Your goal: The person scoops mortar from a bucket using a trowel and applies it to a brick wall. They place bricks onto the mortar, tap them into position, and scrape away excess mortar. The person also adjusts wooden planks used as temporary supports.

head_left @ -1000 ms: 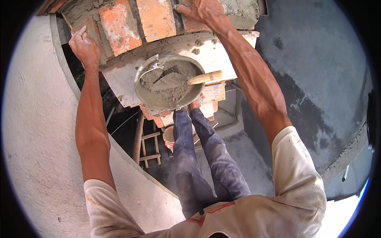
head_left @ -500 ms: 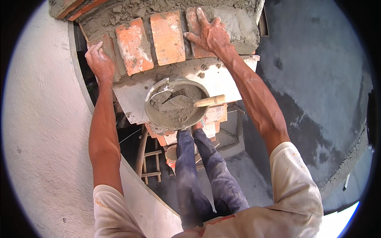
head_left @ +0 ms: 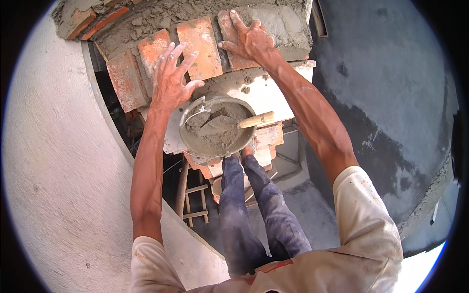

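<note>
Four-sided red bricks lie in a row on wet grey mortar (head_left: 141, 22). My left hand (head_left: 171, 80) is open with fingers spread over the second brick (head_left: 152, 43); whether it touches is unclear. To its left lies the leftmost brick (head_left: 124, 80), fully in sight. My right hand (head_left: 251, 43) rests with spread fingers on the rightmost brick (head_left: 227, 23), beside smeared mortar. Between the hands is another orange brick (head_left: 201, 49). Below the row stands a bucket (head_left: 182, 132) of mortar. A trowel (head_left: 256, 120) lies in it, its wooden handle over the rim.
A white slab (head_left: 288, 93) lies under the bucket. The curved white wall (head_left: 63, 161) rises at left, a grey plastered wall (head_left: 391, 83) at right. Stepped bricks (head_left: 268, 139) are by my feet; a wooden ladder (head_left: 196, 214) stands lower down. More bricks (head_left: 80, 22) sit at the far left.
My left hand has left the leftmost brick and moved right, its fingers spreading. The leftmost brick is now uncovered. My right hand stays on its brick.
</note>
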The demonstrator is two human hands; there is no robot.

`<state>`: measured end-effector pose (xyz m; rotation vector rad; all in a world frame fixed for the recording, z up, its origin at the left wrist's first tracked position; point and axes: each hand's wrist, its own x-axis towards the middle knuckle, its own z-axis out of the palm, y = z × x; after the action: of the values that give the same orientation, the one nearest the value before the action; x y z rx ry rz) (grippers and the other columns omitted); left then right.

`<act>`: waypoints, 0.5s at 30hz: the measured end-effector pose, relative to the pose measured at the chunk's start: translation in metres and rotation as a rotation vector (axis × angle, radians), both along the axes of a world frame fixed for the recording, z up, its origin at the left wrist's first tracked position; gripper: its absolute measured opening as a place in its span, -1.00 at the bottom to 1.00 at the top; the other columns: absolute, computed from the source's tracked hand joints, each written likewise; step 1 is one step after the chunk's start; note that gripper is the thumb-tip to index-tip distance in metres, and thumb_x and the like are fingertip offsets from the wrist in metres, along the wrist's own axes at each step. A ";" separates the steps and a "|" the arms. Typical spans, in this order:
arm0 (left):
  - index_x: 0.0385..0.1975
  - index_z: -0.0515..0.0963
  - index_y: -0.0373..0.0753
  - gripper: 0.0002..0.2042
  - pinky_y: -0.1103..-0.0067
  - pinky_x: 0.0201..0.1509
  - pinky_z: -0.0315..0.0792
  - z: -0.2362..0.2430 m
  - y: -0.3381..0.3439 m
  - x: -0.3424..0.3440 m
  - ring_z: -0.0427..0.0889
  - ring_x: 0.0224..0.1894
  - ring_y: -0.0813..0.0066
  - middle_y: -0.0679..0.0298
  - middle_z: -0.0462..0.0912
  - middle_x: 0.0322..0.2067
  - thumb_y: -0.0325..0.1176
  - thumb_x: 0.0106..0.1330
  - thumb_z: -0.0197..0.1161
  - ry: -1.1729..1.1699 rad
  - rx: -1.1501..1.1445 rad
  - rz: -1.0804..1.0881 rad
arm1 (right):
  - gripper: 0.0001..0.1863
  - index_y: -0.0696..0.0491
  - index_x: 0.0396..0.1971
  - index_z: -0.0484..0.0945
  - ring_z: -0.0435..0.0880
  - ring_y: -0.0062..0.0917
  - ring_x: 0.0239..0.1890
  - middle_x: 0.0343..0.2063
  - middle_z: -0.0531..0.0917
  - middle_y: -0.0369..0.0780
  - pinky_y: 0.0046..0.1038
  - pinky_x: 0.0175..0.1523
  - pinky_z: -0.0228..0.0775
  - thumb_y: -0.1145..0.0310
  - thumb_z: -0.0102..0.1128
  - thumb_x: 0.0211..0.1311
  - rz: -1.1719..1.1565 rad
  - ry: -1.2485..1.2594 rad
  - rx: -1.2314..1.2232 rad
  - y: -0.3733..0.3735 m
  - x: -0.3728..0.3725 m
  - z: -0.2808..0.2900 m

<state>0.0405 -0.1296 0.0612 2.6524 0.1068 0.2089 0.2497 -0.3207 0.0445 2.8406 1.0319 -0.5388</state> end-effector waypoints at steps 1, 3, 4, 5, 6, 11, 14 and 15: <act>0.41 0.51 0.00 -0.18 0.03 0.61 0.16 -0.002 -0.006 0.003 0.26 0.55 0.03 0.13 0.33 0.50 -0.10 0.05 0.66 0.062 0.061 -0.055 | 0.08 -0.21 0.66 -0.02 0.54 0.23 0.25 0.34 0.40 0.21 0.08 0.04 0.73 -0.51 0.06 0.32 0.053 -0.051 -0.005 0.001 0.000 -0.007; 0.44 0.48 0.04 -0.12 -0.04 0.63 0.07 -0.022 -0.008 0.003 0.19 0.59 0.00 0.14 0.27 0.54 -0.05 0.01 0.67 0.081 0.019 -0.038 | 0.02 -0.21 0.64 0.06 0.52 0.24 0.27 0.49 0.30 0.06 0.10 0.07 0.72 -0.49 0.04 0.36 0.088 -0.032 -0.005 0.003 0.000 -0.007; 0.46 0.46 0.06 -0.10 -0.07 0.65 0.03 -0.030 -0.009 0.003 0.16 0.60 -0.01 0.14 0.23 0.56 -0.03 0.00 0.67 0.087 -0.003 -0.032 | -0.02 -0.21 0.63 0.11 0.51 0.25 0.27 0.53 0.25 -0.03 0.10 0.08 0.72 -0.47 0.03 0.38 0.121 -0.050 -0.012 0.003 -0.001 -0.002; 0.46 0.46 0.06 -0.11 -0.09 0.64 0.02 -0.036 -0.009 0.002 0.16 0.60 -0.03 0.13 0.22 0.57 -0.04 0.01 0.66 0.075 0.000 -0.024 | -0.06 -0.22 0.61 0.16 0.50 0.26 0.27 0.57 0.19 -0.12 0.09 0.09 0.71 -0.45 0.03 0.39 0.155 -0.068 -0.018 0.004 -0.003 0.003; 0.45 0.47 0.06 -0.12 -0.11 0.63 0.01 -0.038 -0.010 0.003 0.16 0.60 -0.04 0.13 0.21 0.57 -0.05 0.02 0.66 0.059 0.000 -0.023 | -0.09 -0.22 0.59 0.21 0.49 0.27 0.28 0.62 0.14 -0.21 0.08 0.10 0.71 -0.44 0.02 0.41 0.183 -0.089 -0.027 0.002 -0.003 0.001; 0.46 0.46 0.03 -0.15 -0.13 0.62 -0.01 -0.037 -0.022 0.002 0.15 0.60 -0.08 0.10 0.20 0.58 -0.11 0.07 0.64 0.048 0.027 0.020 | -0.12 -0.21 0.58 0.25 0.51 0.28 0.24 0.63 0.12 -0.25 0.05 0.11 0.70 -0.42 0.01 0.42 0.133 -0.087 0.029 0.001 -0.005 -0.002; 0.47 0.44 -0.02 -0.15 -0.11 0.64 -0.04 -0.028 -0.023 0.005 0.13 0.61 -0.06 0.09 0.17 0.59 -0.14 0.09 0.63 0.100 0.057 0.043 | -0.07 -0.17 0.60 0.19 0.53 0.24 0.22 0.62 0.14 -0.17 0.09 0.16 0.66 -0.44 0.00 0.41 -0.001 0.060 -0.036 0.012 -0.009 0.026; 0.47 0.44 -0.02 -0.15 -0.12 0.64 -0.04 -0.027 -0.024 0.008 0.11 0.62 -0.05 0.09 0.16 0.59 -0.14 0.10 0.63 0.132 0.052 0.049 | -0.04 -0.16 0.62 0.14 0.51 0.23 0.25 0.58 0.17 -0.06 0.11 0.18 0.64 -0.45 -0.01 0.41 0.029 0.024 -0.040 0.006 -0.004 0.020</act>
<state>0.0486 -0.1535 0.0347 2.7158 0.2125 0.0526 0.2454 -0.3150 0.0644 2.7864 1.0525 -0.5860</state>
